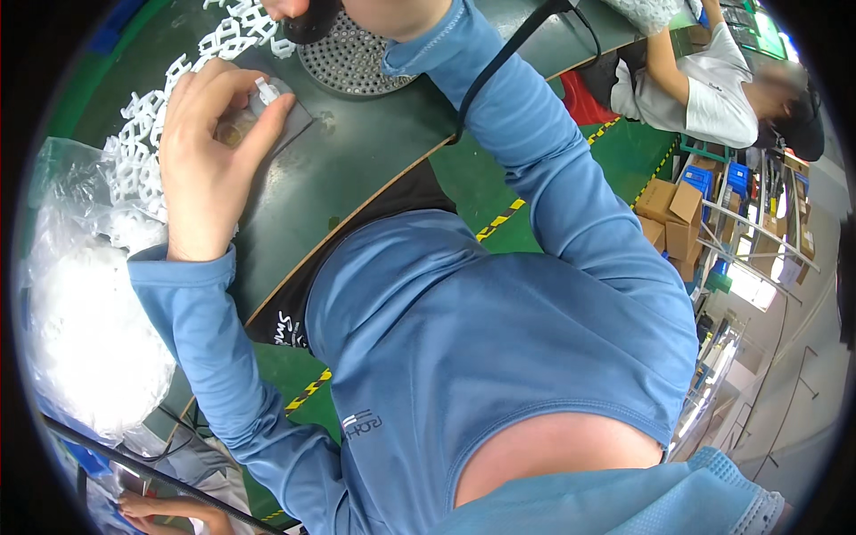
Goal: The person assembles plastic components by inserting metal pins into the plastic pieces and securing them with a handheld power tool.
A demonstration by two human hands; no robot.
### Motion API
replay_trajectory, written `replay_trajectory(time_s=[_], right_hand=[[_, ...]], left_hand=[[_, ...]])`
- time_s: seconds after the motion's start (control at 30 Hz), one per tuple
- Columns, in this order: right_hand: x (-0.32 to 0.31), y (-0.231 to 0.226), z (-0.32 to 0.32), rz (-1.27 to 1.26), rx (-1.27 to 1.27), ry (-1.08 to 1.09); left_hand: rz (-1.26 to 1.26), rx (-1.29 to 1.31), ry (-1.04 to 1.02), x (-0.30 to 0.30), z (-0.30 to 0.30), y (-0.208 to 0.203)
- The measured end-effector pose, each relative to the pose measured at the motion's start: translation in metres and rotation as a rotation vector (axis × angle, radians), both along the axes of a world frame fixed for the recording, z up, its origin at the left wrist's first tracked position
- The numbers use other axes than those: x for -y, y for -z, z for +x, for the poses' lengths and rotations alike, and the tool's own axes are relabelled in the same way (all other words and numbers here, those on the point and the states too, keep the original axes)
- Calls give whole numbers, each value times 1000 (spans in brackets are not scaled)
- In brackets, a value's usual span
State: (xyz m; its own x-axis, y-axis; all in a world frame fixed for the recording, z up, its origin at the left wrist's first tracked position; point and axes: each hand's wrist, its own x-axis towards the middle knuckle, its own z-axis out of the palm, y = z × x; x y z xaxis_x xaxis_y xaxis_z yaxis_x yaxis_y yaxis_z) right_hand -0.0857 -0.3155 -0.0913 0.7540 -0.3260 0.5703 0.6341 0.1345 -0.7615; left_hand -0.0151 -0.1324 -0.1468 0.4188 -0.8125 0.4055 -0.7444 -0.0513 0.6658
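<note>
My left hand (pixel 205 147) is closed in a pinch on a small white plastic part (pixel 266 91), thumb and fingers meeting around it. Directly under the part is a small greyish block (pixel 292 120) on the dark green tabletop. My right hand (pixel 392 13) is at the upper edge, with much of it cut off. Between its wrist and a visible fingertip sits a black rounded object (pixel 312 22), seemingly in its grip; its kind does not show. Just below that object lies a round metal plate (pixel 352 58) full of small holes.
Many white plastic parts (pixel 143 125) are strewn along the left of the table (pixel 357 160). Clear bags (pixel 98 330) bulge beside them. A black cable (pixel 499 62) crosses near my right arm. Other people (pixel 713 94) work at right and lower left; cartons (pixel 669 205) stand on shelves.
</note>
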Motion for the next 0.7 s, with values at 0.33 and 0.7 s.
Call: replay_trajectory(time_s=[0.33, 0.7], right_hand=[[0, 2, -1, -23, 15, 28], [-1, 8, 6, -122, 174, 117]], left_hand=[[16, 21, 1, -1, -1, -1], [16, 5, -5, -1, -2, -2]])
